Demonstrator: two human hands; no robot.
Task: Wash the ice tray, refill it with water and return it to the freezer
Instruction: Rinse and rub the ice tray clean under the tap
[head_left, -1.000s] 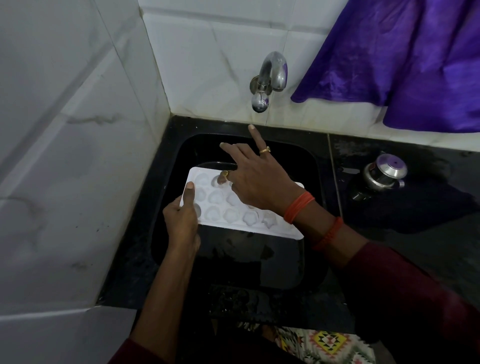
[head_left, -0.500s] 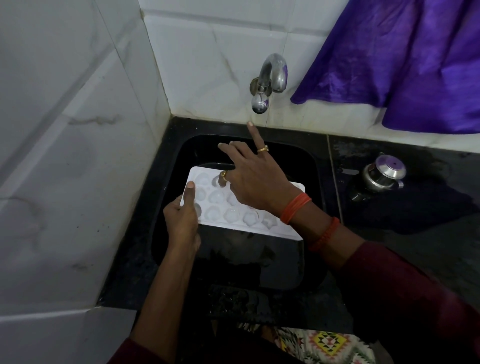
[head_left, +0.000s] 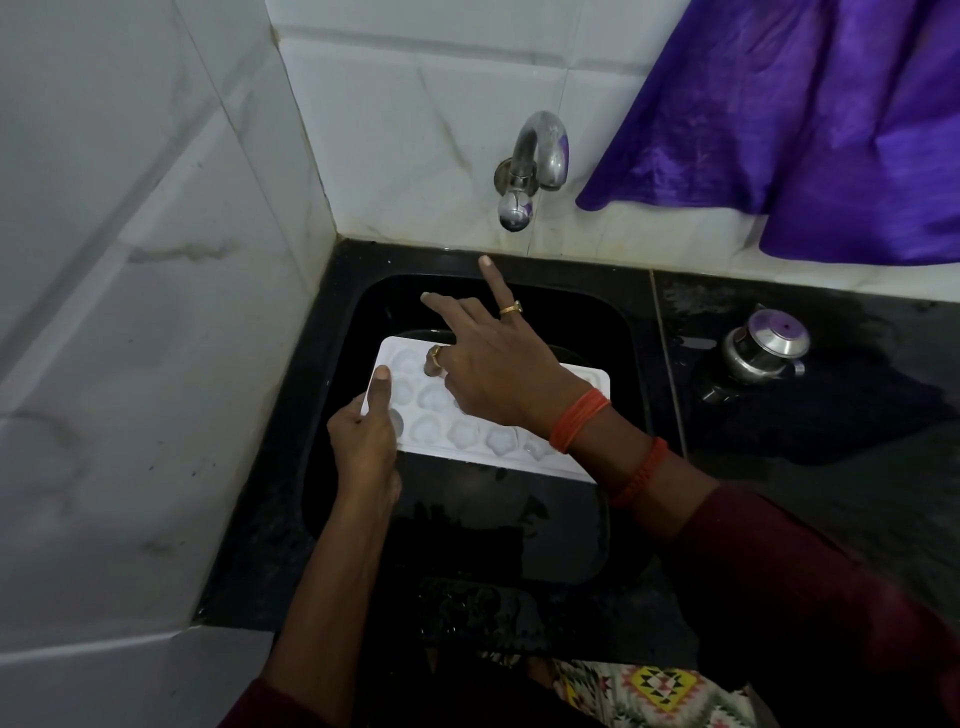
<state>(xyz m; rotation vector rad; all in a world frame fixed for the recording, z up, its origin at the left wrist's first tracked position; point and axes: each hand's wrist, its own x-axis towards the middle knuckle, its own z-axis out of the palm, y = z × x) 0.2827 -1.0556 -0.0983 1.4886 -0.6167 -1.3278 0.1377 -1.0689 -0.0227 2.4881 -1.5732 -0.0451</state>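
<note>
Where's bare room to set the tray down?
The counter right of the sink, nearer than the steel pot, is bare but looks wet. The sink's near half is free too. Crowded: under the tap, left hand and right hand on the ice tray.

We have one wide-angle view, worn on the person's head, facing forward and steeply down into the black sink (head_left: 631, 332). It sits close, within arm's reach: the left hand (head_left: 363, 441) and right hand (head_left: 498, 374) enter from the bottom edge and meet at the ice tray (head_left: 467, 436) near centre. The tap (head_left: 535, 161) lies higher in the frame, beyond them.
</note>
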